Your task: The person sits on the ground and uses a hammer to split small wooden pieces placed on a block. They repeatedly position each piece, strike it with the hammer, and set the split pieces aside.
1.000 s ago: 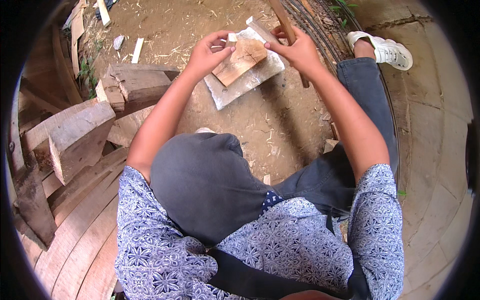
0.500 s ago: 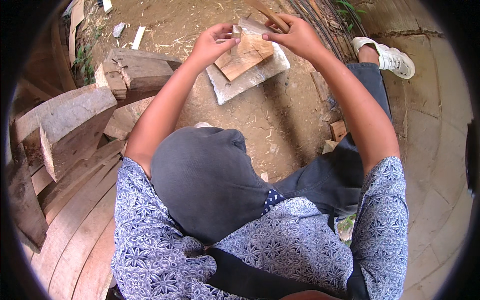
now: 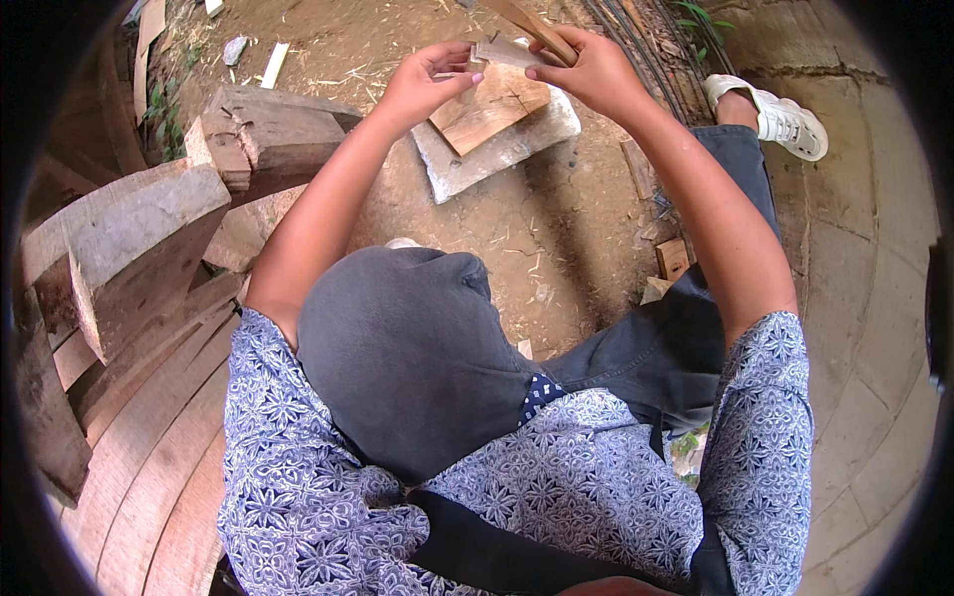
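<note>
Now brings flat strip (image 3: 508, 52), gripped with wooden handle (image 3: 534, 28) in right hand (image 3: 600, 79), to small block (image 3: 476, 66) pinched in left hand's (image 3: 421, 89) fingertips, pairing both above board (image 3: 489, 113) beneath fingers.

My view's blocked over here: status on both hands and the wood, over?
Left hand pinching small wood piece. Right hand gripping brown stick and wood strip. Wood block on pale slab. Grips partly hidden.
</note>
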`<move>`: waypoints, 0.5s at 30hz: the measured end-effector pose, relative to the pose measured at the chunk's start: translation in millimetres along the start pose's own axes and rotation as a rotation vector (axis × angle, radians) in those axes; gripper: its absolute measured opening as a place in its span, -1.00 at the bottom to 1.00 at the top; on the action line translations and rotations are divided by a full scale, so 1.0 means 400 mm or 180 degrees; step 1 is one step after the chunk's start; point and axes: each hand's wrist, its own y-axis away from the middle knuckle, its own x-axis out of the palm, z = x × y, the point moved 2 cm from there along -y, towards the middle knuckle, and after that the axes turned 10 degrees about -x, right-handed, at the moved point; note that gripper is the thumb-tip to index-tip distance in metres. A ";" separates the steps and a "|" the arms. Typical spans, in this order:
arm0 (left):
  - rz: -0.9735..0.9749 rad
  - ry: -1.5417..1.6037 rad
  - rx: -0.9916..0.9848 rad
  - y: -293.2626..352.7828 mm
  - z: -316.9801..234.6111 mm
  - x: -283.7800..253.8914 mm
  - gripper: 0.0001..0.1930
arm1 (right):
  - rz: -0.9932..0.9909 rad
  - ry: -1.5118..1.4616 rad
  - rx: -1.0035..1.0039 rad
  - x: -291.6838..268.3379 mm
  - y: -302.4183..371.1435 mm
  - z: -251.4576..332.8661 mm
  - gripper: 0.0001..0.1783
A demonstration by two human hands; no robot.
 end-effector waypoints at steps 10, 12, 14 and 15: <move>-0.0122 -0.0279 -0.0040 0.010 -0.011 -0.004 -0.32 | -0.0017 0.0238 -0.0226 0.005 -0.015 0.027 -0.50; -0.0065 -0.0199 0.0003 0.008 -0.012 -0.004 -0.32 | 0.0001 0.0293 -0.0253 0.002 -0.020 0.030 -0.49; -0.0122 -0.0093 0.0060 0.010 -0.011 0.002 -0.34 | 0.0057 0.0300 -0.0213 0.002 -0.021 0.031 -0.48; -0.0146 -0.0042 0.0090 0.010 -0.019 0.006 -0.35 | 0.0099 0.0281 -0.0158 0.001 -0.020 0.030 -0.47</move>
